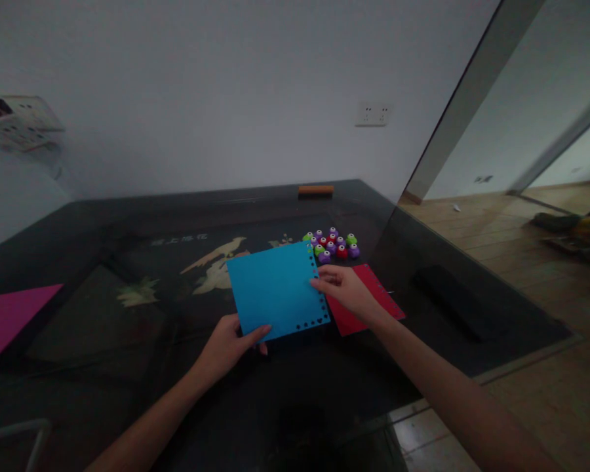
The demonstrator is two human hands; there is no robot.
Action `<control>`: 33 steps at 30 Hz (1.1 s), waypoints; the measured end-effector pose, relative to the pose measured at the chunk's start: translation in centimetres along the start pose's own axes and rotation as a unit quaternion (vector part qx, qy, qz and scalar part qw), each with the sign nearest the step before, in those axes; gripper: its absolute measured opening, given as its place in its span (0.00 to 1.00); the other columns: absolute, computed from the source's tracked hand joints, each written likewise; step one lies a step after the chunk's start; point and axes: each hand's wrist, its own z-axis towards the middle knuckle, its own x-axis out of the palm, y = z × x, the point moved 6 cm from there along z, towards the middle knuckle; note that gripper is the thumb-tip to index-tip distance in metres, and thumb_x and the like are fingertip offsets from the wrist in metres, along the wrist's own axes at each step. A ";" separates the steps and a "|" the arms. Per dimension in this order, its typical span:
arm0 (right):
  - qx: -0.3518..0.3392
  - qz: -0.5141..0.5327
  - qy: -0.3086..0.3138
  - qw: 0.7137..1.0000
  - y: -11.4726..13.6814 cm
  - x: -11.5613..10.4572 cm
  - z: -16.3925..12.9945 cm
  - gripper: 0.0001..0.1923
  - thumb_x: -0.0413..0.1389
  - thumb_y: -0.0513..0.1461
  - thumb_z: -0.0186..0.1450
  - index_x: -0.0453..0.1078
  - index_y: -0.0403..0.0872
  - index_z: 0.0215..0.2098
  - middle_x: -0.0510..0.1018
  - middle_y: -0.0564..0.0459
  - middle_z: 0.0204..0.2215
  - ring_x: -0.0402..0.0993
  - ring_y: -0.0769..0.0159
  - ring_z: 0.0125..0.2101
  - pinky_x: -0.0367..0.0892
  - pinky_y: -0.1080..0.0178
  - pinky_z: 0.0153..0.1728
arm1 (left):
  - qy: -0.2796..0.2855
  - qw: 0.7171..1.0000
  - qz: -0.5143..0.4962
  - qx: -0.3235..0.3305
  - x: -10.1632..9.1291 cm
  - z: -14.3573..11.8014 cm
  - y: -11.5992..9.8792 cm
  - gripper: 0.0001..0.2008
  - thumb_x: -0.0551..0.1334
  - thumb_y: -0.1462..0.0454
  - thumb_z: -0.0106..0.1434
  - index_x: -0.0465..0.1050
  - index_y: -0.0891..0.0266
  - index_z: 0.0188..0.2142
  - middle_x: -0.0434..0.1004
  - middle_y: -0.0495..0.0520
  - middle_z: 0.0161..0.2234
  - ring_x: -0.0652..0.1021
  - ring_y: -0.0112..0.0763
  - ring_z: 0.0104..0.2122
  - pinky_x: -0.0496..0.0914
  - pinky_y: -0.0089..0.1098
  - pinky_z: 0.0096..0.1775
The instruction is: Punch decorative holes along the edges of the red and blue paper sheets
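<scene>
Blue sheet [276, 288] pinched by left hand [229, 347] and right hand [344, 292]; red sheet [368, 298] underneath right, punches [333, 245] far, pink sheet [7, 318] left. Tabletop writing unreadable.

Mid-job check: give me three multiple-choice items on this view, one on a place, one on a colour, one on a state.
1. The small craft punches lie:
A. beyond the blue sheet
B. on the pink sheet
C. on the floor

2. The sheet under the right hand is:
A. yellow
B. red
C. white

3. The blue sheet is:
A. rolled up
B. torn in half
C. held at its edges by both hands

Key: 1 A, the cluster sits past its far corner. 2 B, red sheet shows. 3 C, left hand grips its near edge.
</scene>
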 end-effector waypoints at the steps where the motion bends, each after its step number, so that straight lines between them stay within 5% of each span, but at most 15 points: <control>1: 0.009 0.008 -0.003 1.000 -0.3 0.2 -0.1 0.13 0.61 0.48 0.55 0.70 0.46 0.28 0.73 0.56 0.21 0.69 0.68 0.23 0.64 0.65 0.25 | 0.002 1.000 -0.012 -0.003 0.0 -0.1 -0.1 0.17 0.60 0.50 0.56 0.72 0.62 0.23 0.79 0.52 0.21 0.76 0.34 0.24 0.67 0.29 0.31; 14: 0.046 0.109 -0.054 0.992 -2.3 -0.7 -0.1 0.12 0.65 0.44 0.50 0.72 0.46 0.27 0.74 0.57 0.21 0.69 0.69 0.23 0.65 0.64 0.28 | -0.026 0.996 -0.087 -0.013 -0.6 0.6 0.7 0.20 0.55 0.49 0.61 0.72 0.62 0.27 0.78 0.50 0.21 0.75 0.32 0.24 0.66 0.29 0.30; 23: 0.054 0.161 -0.074 0.983 -2.0 -1.4 0.0 0.13 0.66 0.44 0.48 0.72 0.46 0.28 0.77 0.56 0.23 0.70 0.69 0.23 0.68 0.64 0.27 | -0.045 0.997 0.019 0.058 -0.6 -0.2 -1.7 0.27 0.47 0.47 0.64 0.73 0.62 0.22 0.77 0.53 0.23 0.75 0.35 0.28 0.67 0.31 0.36; 33: 0.089 0.160 -0.153 0.971 -3.4 -8.7 -1.5 0.17 0.67 0.44 0.46 0.73 0.46 0.32 0.79 0.52 0.27 0.74 0.65 0.24 0.71 0.59 0.32 | 0.018 0.984 0.071 0.162 2.9 -0.8 -4.7 0.18 0.49 0.57 0.66 0.75 0.63 0.35 0.78 0.52 0.27 0.76 0.30 0.25 0.69 0.28 0.33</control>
